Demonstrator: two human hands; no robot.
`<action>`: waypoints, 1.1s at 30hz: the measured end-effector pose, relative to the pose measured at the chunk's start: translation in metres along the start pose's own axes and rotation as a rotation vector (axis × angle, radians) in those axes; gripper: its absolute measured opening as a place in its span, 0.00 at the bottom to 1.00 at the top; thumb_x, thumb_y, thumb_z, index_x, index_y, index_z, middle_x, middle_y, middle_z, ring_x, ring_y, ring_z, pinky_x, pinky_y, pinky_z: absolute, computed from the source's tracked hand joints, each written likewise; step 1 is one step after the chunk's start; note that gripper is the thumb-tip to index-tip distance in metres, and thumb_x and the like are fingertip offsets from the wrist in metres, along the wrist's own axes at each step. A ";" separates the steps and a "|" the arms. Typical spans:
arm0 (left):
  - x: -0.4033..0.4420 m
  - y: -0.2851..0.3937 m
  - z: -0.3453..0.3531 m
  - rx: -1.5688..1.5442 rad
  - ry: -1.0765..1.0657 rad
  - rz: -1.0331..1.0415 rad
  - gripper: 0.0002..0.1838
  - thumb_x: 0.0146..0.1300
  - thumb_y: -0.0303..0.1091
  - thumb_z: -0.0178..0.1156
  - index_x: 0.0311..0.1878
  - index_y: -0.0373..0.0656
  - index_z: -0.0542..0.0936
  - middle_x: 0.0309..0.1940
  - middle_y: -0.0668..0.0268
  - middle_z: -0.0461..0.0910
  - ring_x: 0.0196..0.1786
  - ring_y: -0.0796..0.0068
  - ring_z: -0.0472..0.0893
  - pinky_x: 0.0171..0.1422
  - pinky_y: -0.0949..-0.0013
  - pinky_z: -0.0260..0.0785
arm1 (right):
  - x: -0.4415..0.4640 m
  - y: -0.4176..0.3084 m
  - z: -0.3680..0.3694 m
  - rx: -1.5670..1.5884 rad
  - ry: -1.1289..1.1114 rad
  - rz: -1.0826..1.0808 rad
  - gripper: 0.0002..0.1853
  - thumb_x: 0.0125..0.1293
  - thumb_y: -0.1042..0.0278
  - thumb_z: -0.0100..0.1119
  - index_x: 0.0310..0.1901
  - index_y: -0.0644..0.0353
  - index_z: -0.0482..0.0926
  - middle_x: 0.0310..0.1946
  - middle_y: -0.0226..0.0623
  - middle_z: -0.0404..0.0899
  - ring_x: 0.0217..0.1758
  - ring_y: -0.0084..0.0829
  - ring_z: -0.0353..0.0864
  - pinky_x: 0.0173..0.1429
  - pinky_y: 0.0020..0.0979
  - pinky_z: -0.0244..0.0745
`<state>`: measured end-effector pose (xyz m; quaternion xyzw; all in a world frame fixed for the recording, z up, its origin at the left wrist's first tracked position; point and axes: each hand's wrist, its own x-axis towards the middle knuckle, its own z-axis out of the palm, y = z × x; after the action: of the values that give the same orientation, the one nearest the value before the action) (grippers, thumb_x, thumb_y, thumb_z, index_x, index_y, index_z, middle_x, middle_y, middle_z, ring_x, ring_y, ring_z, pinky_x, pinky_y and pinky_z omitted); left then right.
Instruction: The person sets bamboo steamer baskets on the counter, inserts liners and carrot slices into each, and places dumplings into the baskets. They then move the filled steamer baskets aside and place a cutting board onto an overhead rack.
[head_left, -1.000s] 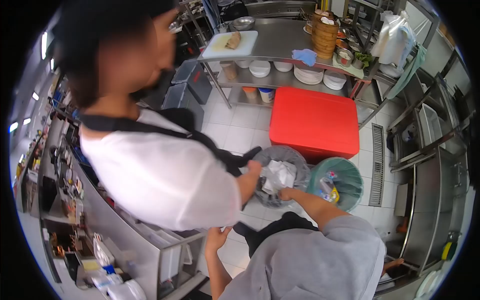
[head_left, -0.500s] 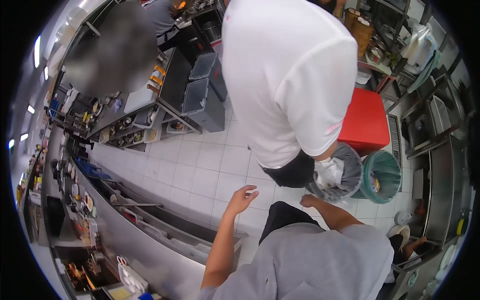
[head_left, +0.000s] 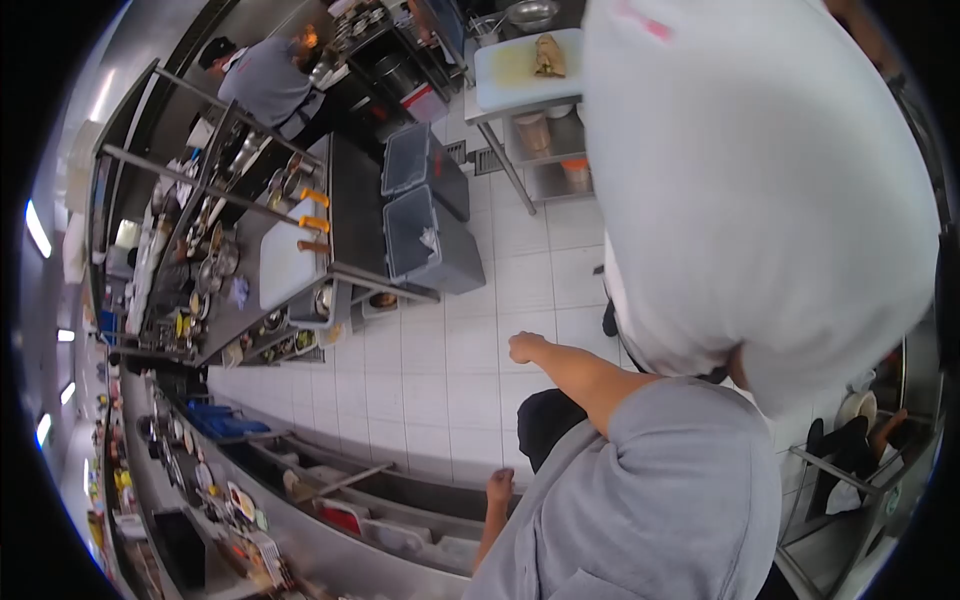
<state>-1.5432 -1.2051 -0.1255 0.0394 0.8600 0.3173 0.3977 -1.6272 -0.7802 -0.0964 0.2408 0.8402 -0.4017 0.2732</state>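
Observation:
My right hand [head_left: 527, 347] is stretched forward over the white tiled floor [head_left: 430, 400]. Its fingers are curled closed, and nothing shows in them. Lower down, my left hand [head_left: 500, 485] hangs by the long steel trough [head_left: 425, 497] on the left, also with curled fingers and no object visible. Neither hand appears to touch anything. Close on my right, a person in a white shirt [head_left: 750, 200] fills much of the view; this person's hands are hidden.
Two grey lidded bins [head_left: 435, 245] stand ahead beside a steel worktable [head_left: 350, 210] with orange-handled knives [head_left: 314, 224]. A cutting board [head_left: 500, 75] with a brown food item lies on another table. A person in grey [head_left: 268, 85] works farther back. A wooden stick [head_left: 345, 480] lies across the trough.
My view has turned and moved forward. The person in white has shifted to the right side, covering the waste bins. My right hand has swung forward; my left, earlier open, is lower and curled.

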 end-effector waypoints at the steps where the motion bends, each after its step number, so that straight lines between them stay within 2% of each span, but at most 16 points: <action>1: 0.001 -0.011 -0.010 -0.064 0.065 0.010 0.19 0.66 0.49 0.66 0.46 0.42 0.88 0.30 0.56 0.87 0.31 0.61 0.86 0.36 0.55 0.77 | 0.017 -0.009 -0.013 0.005 0.013 0.017 0.22 0.72 0.62 0.50 0.61 0.64 0.80 0.63 0.54 0.78 0.66 0.53 0.78 0.67 0.50 0.75; 4: 0.025 -0.013 -0.023 -0.155 0.145 -0.053 0.18 0.66 0.48 0.66 0.46 0.42 0.87 0.30 0.56 0.87 0.31 0.61 0.86 0.36 0.55 0.77 | 0.078 -0.006 -0.046 -0.016 0.080 -0.058 0.22 0.71 0.61 0.49 0.60 0.64 0.80 0.62 0.55 0.78 0.67 0.52 0.76 0.67 0.51 0.75; 6: 0.058 -0.005 -0.032 -0.095 0.096 -0.109 0.17 0.67 0.48 0.65 0.46 0.43 0.87 0.30 0.56 0.87 0.31 0.61 0.86 0.36 0.55 0.77 | 0.106 0.014 -0.066 0.005 0.140 -0.089 0.22 0.71 0.60 0.49 0.59 0.64 0.81 0.60 0.55 0.80 0.65 0.53 0.78 0.67 0.52 0.75; 11: 0.187 0.037 -0.071 0.206 -0.108 -0.008 0.16 0.67 0.46 0.64 0.46 0.43 0.86 0.29 0.56 0.86 0.31 0.60 0.86 0.36 0.55 0.77 | 0.101 0.109 -0.111 -0.018 0.131 0.205 0.22 0.70 0.60 0.50 0.57 0.64 0.81 0.58 0.54 0.81 0.62 0.55 0.80 0.66 0.50 0.75; 12: 0.225 0.053 -0.084 0.277 -0.127 0.064 0.16 0.67 0.46 0.64 0.46 0.43 0.86 0.29 0.56 0.86 0.32 0.60 0.86 0.36 0.55 0.77 | 0.082 0.117 -0.131 -0.007 0.062 0.368 0.22 0.69 0.62 0.51 0.59 0.63 0.81 0.60 0.54 0.81 0.64 0.53 0.80 0.65 0.50 0.77; 14: 0.297 0.140 -0.120 0.411 -0.133 0.258 0.15 0.67 0.45 0.64 0.46 0.43 0.86 0.29 0.56 0.86 0.32 0.60 0.86 0.36 0.54 0.77 | 0.076 0.140 -0.158 0.062 0.028 0.570 0.22 0.69 0.64 0.52 0.61 0.62 0.81 0.62 0.54 0.80 0.65 0.52 0.80 0.64 0.49 0.78; 15: 0.312 0.193 -0.139 0.362 -0.073 0.103 0.15 0.68 0.46 0.63 0.46 0.46 0.86 0.33 0.55 0.87 0.38 0.55 0.87 0.43 0.53 0.78 | 0.082 0.163 -0.160 0.118 0.137 0.573 0.22 0.69 0.64 0.52 0.60 0.63 0.81 0.61 0.54 0.80 0.64 0.53 0.80 0.64 0.50 0.78; 17: 0.392 0.259 -0.166 0.550 -0.078 0.404 0.16 0.67 0.48 0.65 0.46 0.46 0.86 0.38 0.56 0.88 0.42 0.58 0.88 0.49 0.58 0.78 | 0.065 0.182 -0.160 0.219 0.264 0.627 0.22 0.68 0.63 0.52 0.59 0.64 0.82 0.60 0.55 0.81 0.63 0.54 0.81 0.64 0.50 0.78; 19: 0.442 0.336 -0.173 0.497 -0.100 0.569 0.14 0.67 0.44 0.66 0.46 0.43 0.85 0.38 0.56 0.88 0.42 0.58 0.88 0.49 0.58 0.79 | 0.040 0.174 -0.190 0.347 0.537 0.534 0.21 0.68 0.62 0.52 0.55 0.65 0.83 0.56 0.58 0.82 0.60 0.56 0.81 0.63 0.50 0.78; 20: 0.460 0.377 -0.169 0.539 -0.057 0.622 0.14 0.67 0.42 0.66 0.45 0.41 0.84 0.38 0.55 0.88 0.42 0.58 0.88 0.48 0.59 0.79 | 0.041 0.185 -0.185 0.408 0.622 0.548 0.18 0.67 0.57 0.53 0.50 0.58 0.84 0.47 0.55 0.86 0.55 0.57 0.83 0.60 0.50 0.78; 21: 0.482 0.411 -0.162 0.477 -0.082 0.756 0.14 0.67 0.41 0.66 0.46 0.40 0.84 0.38 0.55 0.88 0.42 0.57 0.88 0.50 0.57 0.79 | 0.036 0.188 -0.188 0.446 0.655 0.563 0.17 0.67 0.57 0.54 0.49 0.57 0.85 0.47 0.54 0.86 0.54 0.57 0.83 0.60 0.50 0.78; 25: 0.492 0.562 -0.086 0.471 -0.153 0.763 0.16 0.68 0.38 0.65 0.52 0.37 0.84 0.42 0.53 0.87 0.43 0.61 0.87 0.50 0.60 0.79 | 0.027 0.254 -0.167 0.485 0.740 0.712 0.18 0.67 0.55 0.55 0.48 0.60 0.85 0.46 0.55 0.85 0.52 0.57 0.84 0.59 0.50 0.78; 27: 0.488 0.616 -0.032 0.201 -0.295 1.002 0.14 0.71 0.33 0.63 0.55 0.35 0.83 0.44 0.50 0.86 0.43 0.62 0.87 0.48 0.61 0.79 | 0.009 0.284 -0.153 0.548 0.715 0.848 0.20 0.67 0.55 0.54 0.51 0.59 0.85 0.50 0.55 0.85 0.55 0.56 0.83 0.61 0.51 0.78; 28: 0.471 0.650 -0.002 0.255 -0.324 1.010 0.14 0.72 0.32 0.62 0.55 0.35 0.82 0.46 0.51 0.86 0.44 0.62 0.87 0.49 0.61 0.79 | -0.003 0.300 -0.152 0.643 0.691 0.915 0.20 0.68 0.56 0.54 0.53 0.59 0.85 0.53 0.55 0.84 0.59 0.56 0.82 0.63 0.52 0.77; 31: 0.407 0.737 0.081 0.352 -0.394 1.119 0.13 0.72 0.30 0.62 0.56 0.35 0.82 0.49 0.52 0.85 0.49 0.61 0.85 0.51 0.62 0.78 | -0.014 0.367 -0.135 0.673 0.711 0.996 0.21 0.65 0.56 0.54 0.48 0.64 0.87 0.51 0.57 0.84 0.57 0.55 0.84 0.63 0.50 0.78; 33: 0.374 0.781 0.142 0.377 -0.431 1.219 0.14 0.72 0.31 0.62 0.56 0.36 0.82 0.51 0.54 0.84 0.52 0.60 0.84 0.53 0.62 0.77 | -0.021 0.418 -0.136 0.697 0.674 0.960 0.22 0.65 0.56 0.54 0.48 0.66 0.87 0.53 0.58 0.83 0.60 0.54 0.83 0.65 0.49 0.77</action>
<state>-1.8410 -0.3908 0.0106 0.6491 0.6259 0.3146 0.2966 -1.3868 -0.4400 -0.2379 0.7727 0.5010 -0.3865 0.0509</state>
